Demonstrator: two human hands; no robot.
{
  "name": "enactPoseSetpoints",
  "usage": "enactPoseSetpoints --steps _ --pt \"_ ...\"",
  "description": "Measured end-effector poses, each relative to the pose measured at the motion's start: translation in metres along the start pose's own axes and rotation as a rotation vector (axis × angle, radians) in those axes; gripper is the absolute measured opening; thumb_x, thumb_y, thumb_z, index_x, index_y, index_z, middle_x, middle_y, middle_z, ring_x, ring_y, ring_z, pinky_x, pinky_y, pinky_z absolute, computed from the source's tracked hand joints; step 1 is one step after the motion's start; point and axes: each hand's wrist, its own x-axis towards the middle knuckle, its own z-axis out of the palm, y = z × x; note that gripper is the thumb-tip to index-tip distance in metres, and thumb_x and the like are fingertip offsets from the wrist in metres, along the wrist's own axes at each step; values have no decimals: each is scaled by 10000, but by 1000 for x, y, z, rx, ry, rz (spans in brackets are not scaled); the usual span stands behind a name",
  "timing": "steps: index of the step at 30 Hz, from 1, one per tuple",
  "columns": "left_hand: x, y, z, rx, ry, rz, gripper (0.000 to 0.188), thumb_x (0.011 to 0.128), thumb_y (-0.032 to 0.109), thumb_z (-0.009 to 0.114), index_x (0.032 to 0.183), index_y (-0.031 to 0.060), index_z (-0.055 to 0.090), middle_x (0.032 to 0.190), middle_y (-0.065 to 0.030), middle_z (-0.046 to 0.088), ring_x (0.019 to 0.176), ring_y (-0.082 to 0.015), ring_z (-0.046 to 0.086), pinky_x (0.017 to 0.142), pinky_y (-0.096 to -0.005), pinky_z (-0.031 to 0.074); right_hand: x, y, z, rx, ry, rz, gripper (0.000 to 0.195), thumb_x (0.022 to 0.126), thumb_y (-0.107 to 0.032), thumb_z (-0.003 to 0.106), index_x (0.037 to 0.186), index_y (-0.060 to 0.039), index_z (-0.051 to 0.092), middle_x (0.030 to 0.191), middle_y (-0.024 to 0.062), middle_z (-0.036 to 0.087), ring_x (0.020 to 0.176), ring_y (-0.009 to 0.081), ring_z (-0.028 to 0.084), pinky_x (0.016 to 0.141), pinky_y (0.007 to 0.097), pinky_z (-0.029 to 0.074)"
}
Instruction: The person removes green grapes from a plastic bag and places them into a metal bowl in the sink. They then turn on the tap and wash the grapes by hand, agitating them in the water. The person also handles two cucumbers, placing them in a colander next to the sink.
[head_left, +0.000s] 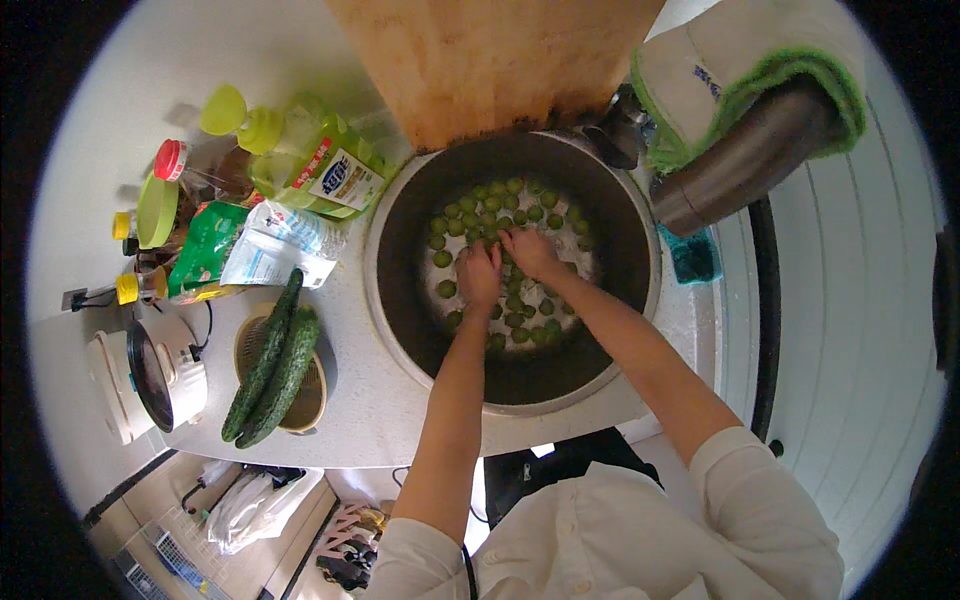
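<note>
Before me is a round sink (409, 300) with dark walls and a pale metal rim. Many small round green fruits (517, 319) lie spread over its bottom, bunched closer towards the far side. My left hand (480, 274) reaches down among them left of centre, fingers pointing away from me. Just to its right, my right hand (531, 251) is bent inward, its fingertips close to those of the left. Both hands touch the fruits. Whether either has one between its fingers is hidden.
A wooden board (499, 67) stands behind the sink, beside a dark tap (619, 135). On the left are a green detergent bottle (345, 180), a white packet (277, 240) and two cucumbers (289, 375) across a strainer bowl (319, 409). At right lies a teal sponge (691, 256).
</note>
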Motion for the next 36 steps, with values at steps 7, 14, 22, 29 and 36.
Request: enactPoseSetpoints --steps 7,14,22,29,36 --pt "4 7 -47 492 104 103 802 659 268 683 1302 135 223 1263 -189 270 1137 -352 302 872 -525 292 -1 21 -35 -4 314 -214 474 775 -186 538 1211 -104 373 881 160 503 782 301 499 661 403 426" --pt "-13 4 -32 243 -72 -73 735 711 300 649 1282 76 244 1249 -229 288 1085 -378 370 813 -484 382 -28 1 34 -349 412 -358 471 781 -271 529 1208 -122 397 1084 143 459 1029 268 404 615 368 474" --pt "-5 -17 -16 417 -297 23 330 862 261 410 1102 35 406 783 -182 582 654 -367 574 615 -431 477 -18 7 -12 -58 -156 209 230 810 -262 507 876 -47 557 842 151 556 777 307 550 622 431 452" --pt "7 10 -30 357 6 74 502 746 233 577 1191 130 369 1254 -177 334 1145 -307 344 874 -497 329 0 51 -10 -207 26 -354 439 757 -164 539 1174 -80 430 1241 190 358 1115 340 377 838 492 376" --pt "6 5 -40 477 -153 194 686 672 247 660 1250 168 298 1340 -130 174 1251 -320 130 865 -572 298 -5 -11 0 -176 320 -295 576 682 -242 619 1201 -139 392 1264 125 317 1146 352 294 824 474 362"
